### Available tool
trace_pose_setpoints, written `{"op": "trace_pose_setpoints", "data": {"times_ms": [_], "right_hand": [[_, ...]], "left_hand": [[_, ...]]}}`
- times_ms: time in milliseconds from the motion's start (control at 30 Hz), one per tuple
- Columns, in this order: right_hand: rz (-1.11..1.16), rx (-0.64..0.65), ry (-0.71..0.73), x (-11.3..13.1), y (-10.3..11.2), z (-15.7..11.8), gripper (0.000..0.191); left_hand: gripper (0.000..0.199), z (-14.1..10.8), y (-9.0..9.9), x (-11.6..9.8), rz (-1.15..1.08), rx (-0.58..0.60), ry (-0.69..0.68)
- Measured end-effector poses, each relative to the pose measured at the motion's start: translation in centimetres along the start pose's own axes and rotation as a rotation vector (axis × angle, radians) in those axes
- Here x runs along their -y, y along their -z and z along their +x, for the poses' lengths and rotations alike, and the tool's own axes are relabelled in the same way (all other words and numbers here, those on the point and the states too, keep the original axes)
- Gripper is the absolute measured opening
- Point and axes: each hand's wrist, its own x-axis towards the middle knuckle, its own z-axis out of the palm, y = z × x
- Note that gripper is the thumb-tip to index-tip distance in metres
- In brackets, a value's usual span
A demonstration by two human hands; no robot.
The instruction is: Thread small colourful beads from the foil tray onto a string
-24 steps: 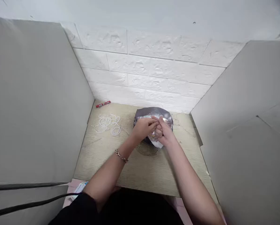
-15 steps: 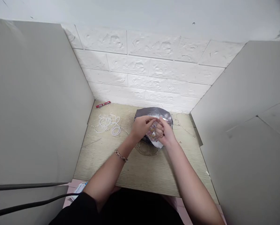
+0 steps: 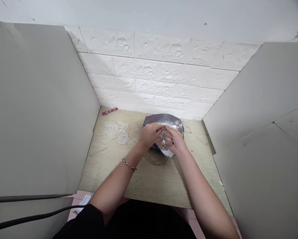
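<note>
Over a silvery bag with small multicoloured beads in it, my two hands meet at the fingertips. My left hand is closed in a pinch of thumb and forefinger. My right hand pinches as well, its other fingers curled in. Whatever lies between the fingertips is too small to make out. A looped strand of clear beads rests just in front of the bag, partly under it. To the left lies a tangled strand of whitish beads, with a thin tail running toward the bag.
A small red packet lies at the table's back left corner. Thin thread trails to the right of the bag. Grey panels stand on both sides, and a white brick-patterned wall closes the back. A black cable hangs lower left.
My right hand has turned slightly and its fingertips have shifted a little left, against those of my left hand. The bag and bead strands stay in place.
</note>
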Motion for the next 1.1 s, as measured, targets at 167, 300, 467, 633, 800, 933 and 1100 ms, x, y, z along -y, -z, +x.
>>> {"op": "trace_pose_setpoints", "data": {"times_ms": [167,300,467,633,800,933,1100], "right_hand": [[-0.029,0.021,0.004,0.1,0.0,-0.1,0.030],[-0.067,0.047,0.038,-0.1,0.1,0.0,0.028],[-0.169,0.012,0.207,-0.4,0.2,0.2,0.029],[-0.220,-0.024,0.235,-0.4,-0.2,0.1,0.028],[-0.184,-0.044,0.193,-0.2,-0.4,0.0,0.025],[-0.134,-0.026,0.179,-0.2,-0.5,-0.1,0.023],[0.009,0.006,0.102,0.1,-0.3,0.1,0.019]], "left_hand": [[0.025,0.0,0.0,0.1,0.021,-0.016,-0.006],[0.025,0.0,0.0,0.1,0.006,-0.010,-0.001],[0.023,0.0,0.1,-0.3,-0.043,-0.014,0.004],[0.016,-0.1,0.3,-0.8,-0.158,0.020,0.146],[0.018,-0.2,0.2,-1.1,-0.249,0.094,0.181],[0.029,0.0,0.1,-1.2,-0.258,0.151,0.216],[0.029,0.2,0.1,-1.1,-0.321,0.180,0.233]]}}
